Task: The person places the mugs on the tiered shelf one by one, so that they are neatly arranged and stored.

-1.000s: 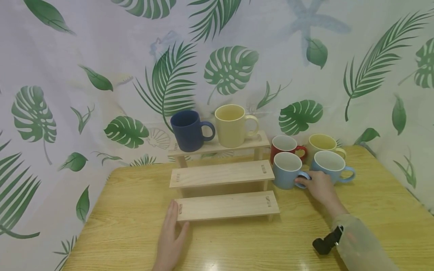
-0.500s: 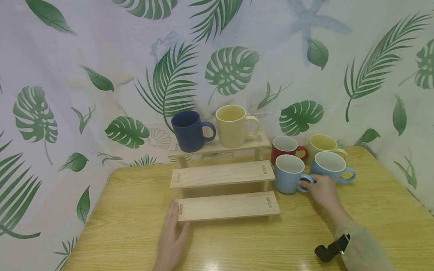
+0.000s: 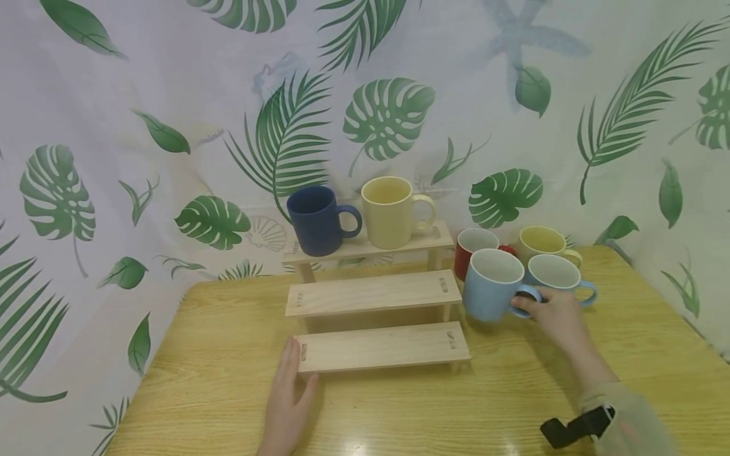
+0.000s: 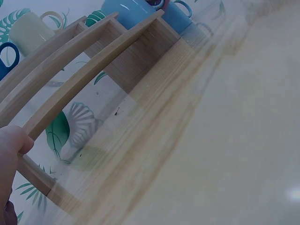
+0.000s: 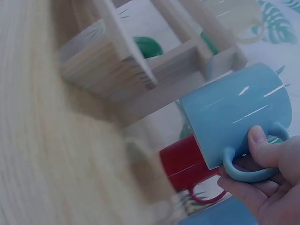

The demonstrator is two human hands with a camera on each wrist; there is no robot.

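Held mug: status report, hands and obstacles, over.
Right hand grips held mug by its handle, apparently off the table. Left hand touches rack near its left end. Possible snags: red mug close behind, rack close on the left.

Table (image 3: 217,367): bright, with two shiny spots low down.
Held mug (image 5: 239,112): white streaks of shine.
Shelf (image 5: 176,61): blurry in right wrist view, dim in left.

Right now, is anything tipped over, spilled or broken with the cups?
No, nothing stands out. The dark blue mug and the yellow mug beside it stand upright atop the wooden rack. The right hand holds a light blue mug by its handle. I see no spills or cracks.
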